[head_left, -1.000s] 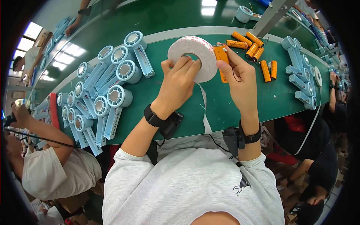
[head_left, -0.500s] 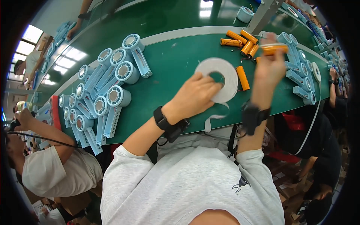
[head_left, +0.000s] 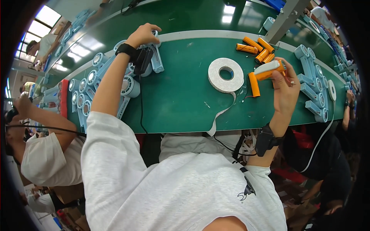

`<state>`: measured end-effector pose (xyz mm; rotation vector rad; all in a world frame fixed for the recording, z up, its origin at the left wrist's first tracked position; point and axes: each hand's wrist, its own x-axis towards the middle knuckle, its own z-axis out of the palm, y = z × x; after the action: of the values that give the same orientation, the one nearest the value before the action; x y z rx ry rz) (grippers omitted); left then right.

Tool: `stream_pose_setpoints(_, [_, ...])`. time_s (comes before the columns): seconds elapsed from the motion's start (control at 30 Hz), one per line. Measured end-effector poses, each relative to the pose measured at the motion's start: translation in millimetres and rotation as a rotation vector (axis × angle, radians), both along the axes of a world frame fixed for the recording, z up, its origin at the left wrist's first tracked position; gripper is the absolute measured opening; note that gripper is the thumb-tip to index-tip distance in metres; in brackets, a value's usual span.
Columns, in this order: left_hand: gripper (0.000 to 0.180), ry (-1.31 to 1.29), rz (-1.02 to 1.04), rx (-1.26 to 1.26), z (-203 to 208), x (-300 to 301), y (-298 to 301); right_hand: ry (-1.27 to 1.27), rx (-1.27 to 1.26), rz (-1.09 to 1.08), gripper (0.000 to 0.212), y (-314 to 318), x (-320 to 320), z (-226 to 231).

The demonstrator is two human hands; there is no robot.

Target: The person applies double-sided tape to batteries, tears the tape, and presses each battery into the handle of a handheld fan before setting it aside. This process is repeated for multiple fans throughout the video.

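Observation:
At the far left of the table, my left hand (head_left: 143,35) curls its fingers around the round head of a light blue handheld fan (head_left: 157,59), which lies at the edge of a group of similar fans (head_left: 130,86). My hand and wrist gear hide part of that group. My right hand (head_left: 286,86) pinches an orange cylindrical battery (head_left: 282,68) with a white strip along its side and thin wires at its end. Just left of it, a single orange battery (head_left: 254,84) rests on the green table. A roll of white tape (head_left: 215,79) lies flat, its loose end trailing to the front edge.
Several orange batteries (head_left: 263,54) lie in a heap beyond my right hand. More blue fans (head_left: 314,90) and another white tape roll (head_left: 332,90) are at the right. A metal post (head_left: 287,23) rises at the back. People sit close on both sides.
My left hand has let go of the tape roll, now flat on the table, and moved far left onto a fan. My right hand, still holding a battery, has come nearer; a white strip shows on the battery.

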<state>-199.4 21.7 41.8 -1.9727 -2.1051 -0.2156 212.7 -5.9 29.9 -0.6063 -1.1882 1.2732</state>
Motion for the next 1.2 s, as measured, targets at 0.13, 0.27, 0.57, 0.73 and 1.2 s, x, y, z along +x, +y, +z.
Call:
stream_pose_setpoints(0.13, [0.052,-0.528,-0.065,-0.228,-3.5,46.0,-14.4,-0.225,0.069,-0.033,0.036,-18.4,-12.6,13.0])
stream_pose_setpoints(0.27, [0.053,-0.250,0.008,-0.316,-10.1,114.0,-72.6,-0.377,0.191,0.065,0.038,-32.9,-27.8,19.9])
stream_pose_setpoints(0.57, [0.027,-0.283,-0.685,-0.102,-23.0,103.9,-92.7,-0.579,0.125,0.215,0.032,-26.0,-57.3,34.4])
stream_pose_setpoints(0.73, [0.016,0.019,-0.608,-0.032,-37.1,112.5,-95.5,-0.686,0.223,0.282,0.028,-23.9,-76.6,37.3])
stream_pose_setpoints(1.2, [0.009,-0.791,-0.673,0.021,-36.9,104.1,-91.9,-1.082,0.499,0.355,0.021,-32.3,-112.3,13.1])
